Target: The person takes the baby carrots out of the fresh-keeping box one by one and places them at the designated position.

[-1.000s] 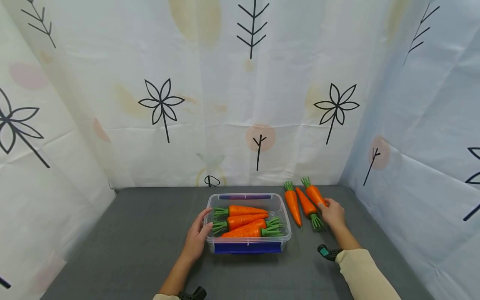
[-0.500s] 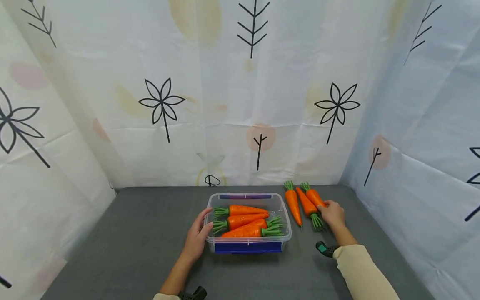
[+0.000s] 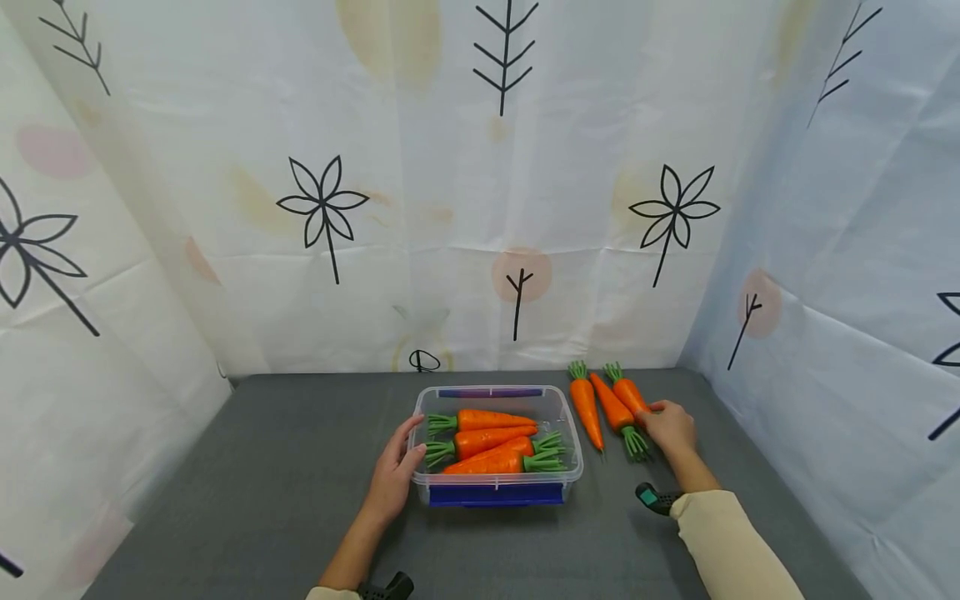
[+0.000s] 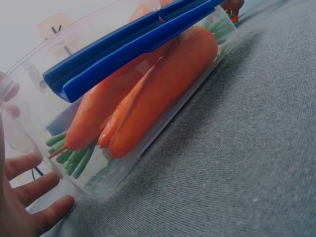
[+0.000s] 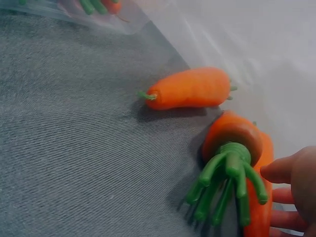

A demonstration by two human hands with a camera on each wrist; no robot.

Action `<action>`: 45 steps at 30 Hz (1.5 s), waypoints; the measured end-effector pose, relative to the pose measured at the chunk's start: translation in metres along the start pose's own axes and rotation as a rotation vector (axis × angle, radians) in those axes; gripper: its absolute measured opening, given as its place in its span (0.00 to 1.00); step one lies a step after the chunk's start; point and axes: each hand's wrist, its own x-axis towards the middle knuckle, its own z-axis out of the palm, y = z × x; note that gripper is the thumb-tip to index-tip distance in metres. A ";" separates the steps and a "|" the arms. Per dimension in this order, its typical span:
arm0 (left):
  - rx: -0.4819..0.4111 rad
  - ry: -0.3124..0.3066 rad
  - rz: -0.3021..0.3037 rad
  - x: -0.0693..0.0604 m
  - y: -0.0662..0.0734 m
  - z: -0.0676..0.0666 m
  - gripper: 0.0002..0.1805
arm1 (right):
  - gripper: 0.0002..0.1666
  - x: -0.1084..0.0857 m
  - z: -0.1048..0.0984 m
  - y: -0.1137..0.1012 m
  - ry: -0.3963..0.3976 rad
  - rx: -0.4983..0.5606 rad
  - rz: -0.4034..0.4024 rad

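Observation:
A clear container (image 3: 497,492) with a blue latch holds several orange carrots (image 3: 491,419) with green tops. At its left side my left hand (image 3: 390,479) rests against the wall and rim; in the left wrist view this hand (image 4: 22,202) has its fingers spread. My right hand (image 3: 670,429) touches the lower end of the rightmost loose carrot (image 3: 628,392). In the right wrist view, the thumb and fingers of this hand (image 5: 298,192) lie at the side of that carrot (image 5: 257,217), uncurled. Beside it lies the middle carrot (image 3: 612,404), its green top towards the front.
Another loose carrot (image 3: 585,408) lies between the container and the middle carrot, green top towards the back. The grey tabletop (image 3: 300,467) ends at patterned white curtains (image 3: 450,208) behind and on both sides.
Over the last second the rightmost carrot has shifted slightly, its green top closer to the middle carrot. My right hand has moved slightly right since half a second ago. The left hand has stayed at the container.

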 end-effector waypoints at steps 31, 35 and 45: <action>0.009 -0.022 -0.040 -0.008 0.034 -0.003 0.25 | 0.22 -0.033 -0.005 -0.103 0.013 0.225 -0.369; 0.006 -0.022 -0.035 -0.008 0.033 -0.004 0.25 | 0.22 -0.041 -0.002 -0.114 -0.039 0.254 -0.394; 0.011 -0.027 -0.044 -0.007 0.034 -0.003 0.25 | 0.22 -0.062 0.011 -0.135 -0.186 0.288 -0.527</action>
